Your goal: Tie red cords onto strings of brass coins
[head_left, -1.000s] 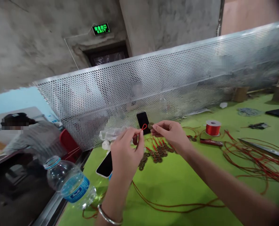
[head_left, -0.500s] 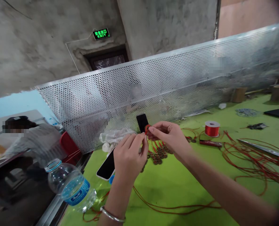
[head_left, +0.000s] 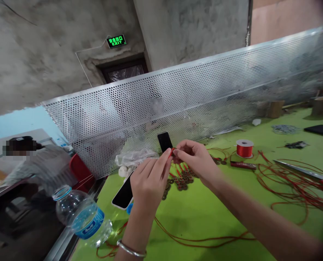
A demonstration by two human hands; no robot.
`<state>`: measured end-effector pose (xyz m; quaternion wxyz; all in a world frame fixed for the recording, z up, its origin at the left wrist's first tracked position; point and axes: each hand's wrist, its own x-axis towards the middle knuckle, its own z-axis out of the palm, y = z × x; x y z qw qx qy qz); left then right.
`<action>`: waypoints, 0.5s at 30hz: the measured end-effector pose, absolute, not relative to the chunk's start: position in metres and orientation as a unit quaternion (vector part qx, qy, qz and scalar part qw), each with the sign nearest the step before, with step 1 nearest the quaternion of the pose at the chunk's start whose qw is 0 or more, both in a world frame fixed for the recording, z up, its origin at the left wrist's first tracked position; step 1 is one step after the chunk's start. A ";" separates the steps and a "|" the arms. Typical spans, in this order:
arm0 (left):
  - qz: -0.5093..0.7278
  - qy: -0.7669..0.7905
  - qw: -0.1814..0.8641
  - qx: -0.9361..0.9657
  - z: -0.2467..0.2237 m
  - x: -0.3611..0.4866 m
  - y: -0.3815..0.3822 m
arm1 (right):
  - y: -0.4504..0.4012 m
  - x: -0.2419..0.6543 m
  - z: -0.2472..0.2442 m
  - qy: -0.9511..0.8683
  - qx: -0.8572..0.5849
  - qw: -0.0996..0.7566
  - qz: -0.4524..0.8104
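Observation:
My left hand [head_left: 150,178] and my right hand [head_left: 195,159] meet above the middle of the green table, fingertips nearly touching. Both pinch a small piece of red cord [head_left: 172,150], mostly hidden by the fingers. Beneath and just beyond the hands lie several bronze-coloured coins [head_left: 183,180] strung on red cords. A black phone [head_left: 164,141] stands upright behind my fingertips. Another phone [head_left: 123,194], white-edged, lies to the left of my left hand, partly covered by it.
An open water bottle [head_left: 82,214] stands at the left edge. On the right are a red ribbon spool [head_left: 244,149], a red-handled cutter [head_left: 243,165], scissors [head_left: 303,169] and tangled red cord [head_left: 276,185]. A perforated metal screen [head_left: 194,90] borders the table's back. A person [head_left: 47,163] sits at far left.
The fingertips of both hands have drawn closer around the red cord, and less of it shows. My left fingers have straightened and tilted upward. The things on the table stay put.

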<state>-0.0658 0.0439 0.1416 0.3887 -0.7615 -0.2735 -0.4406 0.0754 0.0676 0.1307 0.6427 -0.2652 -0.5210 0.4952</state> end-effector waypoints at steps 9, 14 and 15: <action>-0.423 -0.273 0.394 -0.769 0.141 -0.069 0.043 | 0.066 0.076 0.135 -0.520 -0.271 0.621 0.521; -0.427 -0.272 0.404 -0.762 0.142 -0.070 0.042 | 0.068 0.077 0.133 -0.543 -0.269 0.623 0.495; -0.426 -0.274 0.409 -0.759 0.142 -0.070 0.042 | 0.068 0.077 0.132 -0.553 -0.272 0.630 0.473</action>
